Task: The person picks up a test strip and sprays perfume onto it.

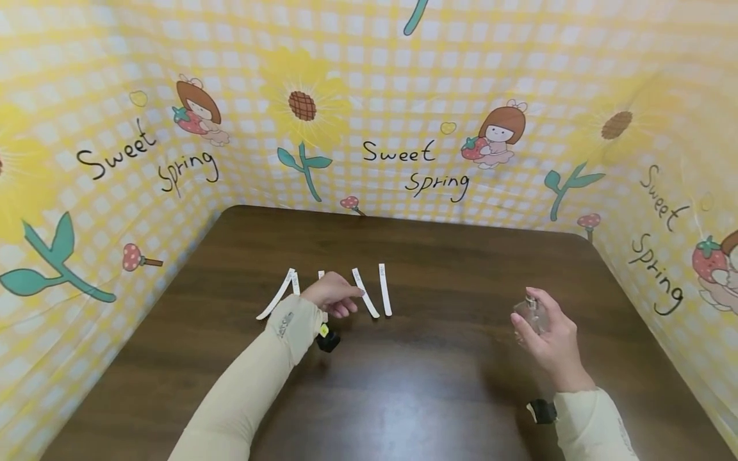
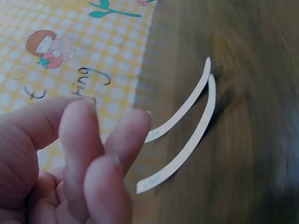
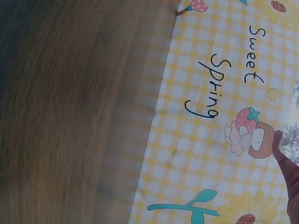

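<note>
My left hand hovers over the middle of a row of narrow white paper strips on the table, its fingers loosely bent. In the left wrist view nothing shows between these fingers. Just right of the fingertips lies one slightly curved paper strip, and a second paper strip lies beside it. Both have small print at one end. My right hand grips a small clear glass spray bottle, index finger on its top and thumb at its side. Only part of the bottle enters the right wrist view.
Left of the left hand, a paper strip slants across the table next to another paper strip. The end of one more strip shows behind the hand. Yellow checked cloth walls surround the brown wooden table.
</note>
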Demonstrator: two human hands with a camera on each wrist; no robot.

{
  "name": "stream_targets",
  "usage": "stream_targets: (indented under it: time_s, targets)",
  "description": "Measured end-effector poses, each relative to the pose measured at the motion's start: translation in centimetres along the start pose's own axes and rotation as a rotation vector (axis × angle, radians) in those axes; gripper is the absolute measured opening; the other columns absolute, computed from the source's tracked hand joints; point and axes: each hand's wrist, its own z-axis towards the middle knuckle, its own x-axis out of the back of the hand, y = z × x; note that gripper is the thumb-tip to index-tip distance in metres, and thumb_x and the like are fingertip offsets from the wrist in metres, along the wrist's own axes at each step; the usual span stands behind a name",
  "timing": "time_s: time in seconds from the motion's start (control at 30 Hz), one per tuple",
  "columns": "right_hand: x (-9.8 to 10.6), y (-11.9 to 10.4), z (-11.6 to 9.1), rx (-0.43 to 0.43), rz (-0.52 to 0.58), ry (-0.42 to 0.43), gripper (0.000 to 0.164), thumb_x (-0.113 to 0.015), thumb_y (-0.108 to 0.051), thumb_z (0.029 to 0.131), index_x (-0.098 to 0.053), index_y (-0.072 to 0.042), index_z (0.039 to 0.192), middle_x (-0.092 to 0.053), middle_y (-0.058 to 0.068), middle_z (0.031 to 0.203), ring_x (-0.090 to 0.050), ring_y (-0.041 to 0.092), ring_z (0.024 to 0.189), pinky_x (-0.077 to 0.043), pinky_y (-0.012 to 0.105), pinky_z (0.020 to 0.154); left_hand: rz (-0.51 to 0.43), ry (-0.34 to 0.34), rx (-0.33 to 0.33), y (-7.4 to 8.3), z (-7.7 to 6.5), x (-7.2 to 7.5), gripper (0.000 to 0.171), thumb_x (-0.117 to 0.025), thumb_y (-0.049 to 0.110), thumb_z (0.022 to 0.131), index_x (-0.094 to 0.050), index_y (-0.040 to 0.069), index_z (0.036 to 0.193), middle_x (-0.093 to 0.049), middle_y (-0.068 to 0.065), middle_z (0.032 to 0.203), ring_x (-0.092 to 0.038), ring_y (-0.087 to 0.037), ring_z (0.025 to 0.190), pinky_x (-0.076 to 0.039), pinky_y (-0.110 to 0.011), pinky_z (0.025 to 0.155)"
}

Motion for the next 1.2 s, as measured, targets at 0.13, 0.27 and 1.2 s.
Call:
stream_targets:
  time_s: [0.13, 0.27, 1.2]
  targets:
    - [0.0, 0.0, 0.3, 0.022, -0.017, -0.002, 0.047, -0.070, -0.031, 0.088, -0.057, 0.001, 0.119, -0.063, 0.017, 0.077, -0.050, -0.010, 0.072, -0.046, 0.014, 0.053, 0.033, 0.037, 0.023, 0.2, 0.9, -1.1, 0.028, -0.062, 0.018, 0.091, -0.063, -0.009, 0.098, -0.062, -0.003, 0.058, -0.052, -0.006, 0.041, -0.048, -0.020, 0.043]
    - [0.2, 0.1, 0.3, 0.017, -0.029, 0.014, 0.047, -0.069, -0.033, 0.088, -0.058, 0.002, 0.118, -0.063, 0.017, 0.075, -0.050, -0.012, 0.073, -0.045, 0.014, 0.054, 0.093, 0.033, 0.001, 0.9, 1.8, -2.2, 0.027, -0.062, 0.018, 0.091, -0.063, -0.010, 0.092, -0.062, -0.005, 0.059, -0.054, -0.008, 0.042, -0.050, -0.021, 0.044]
    - [0.9, -0.1, -0.2, -0.057, -0.050, 0.004, 0.048, -0.074, 0.000, 0.074, -0.057, 0.002, 0.118, -0.062, 0.018, 0.075, -0.048, -0.012, 0.072, -0.044, 0.014, 0.054, 0.226, -0.002, 0.079, -1.5, 5.1, -3.7, 0.034, -0.072, 0.020, 0.082, -0.056, 0.003, 0.057, -0.052, -0.003, 0.045, -0.049, -0.007, 0.036, -0.040, -0.016, 0.039]
